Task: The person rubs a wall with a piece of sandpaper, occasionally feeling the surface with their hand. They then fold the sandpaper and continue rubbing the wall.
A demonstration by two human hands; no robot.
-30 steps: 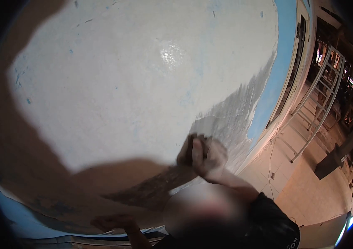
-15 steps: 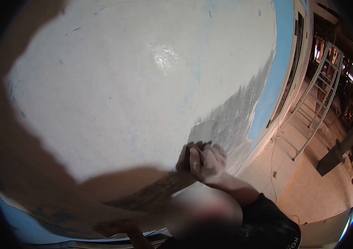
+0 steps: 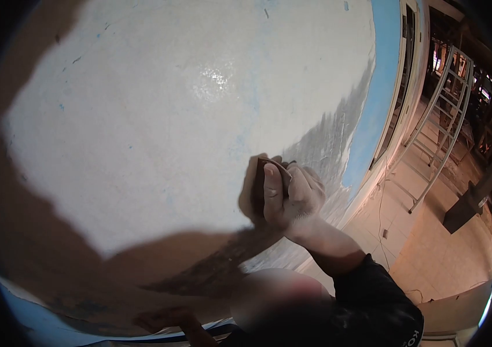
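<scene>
My right hand (image 3: 295, 194) is closed around a folded dark brown piece of sandpaper (image 3: 262, 185), with the thumb lying along it. It is up against the wall (image 3: 159, 133), which has a whitish coat with small blue specks. A grey streaked patch (image 3: 321, 141) spreads beside and above that hand. Low on the left, my left hand (image 3: 165, 318) is by the shaded lower part of the wall; its fingers are too dark to make out.
Blue paint (image 3: 385, 69) borders the whitish coat on the right, next to a window or door frame (image 3: 405, 87). A metal ladder (image 3: 445, 121) leans farther right. A thin cable (image 3: 382, 225) trails over the tiled floor (image 3: 425, 248). A dark box-shaped object (image 3: 460, 214) stands beyond.
My right hand has moved up along the wall with the sandpaper, and more of the sheet shows. The left hand has stayed about where it was. The view has shifted slightly.
</scene>
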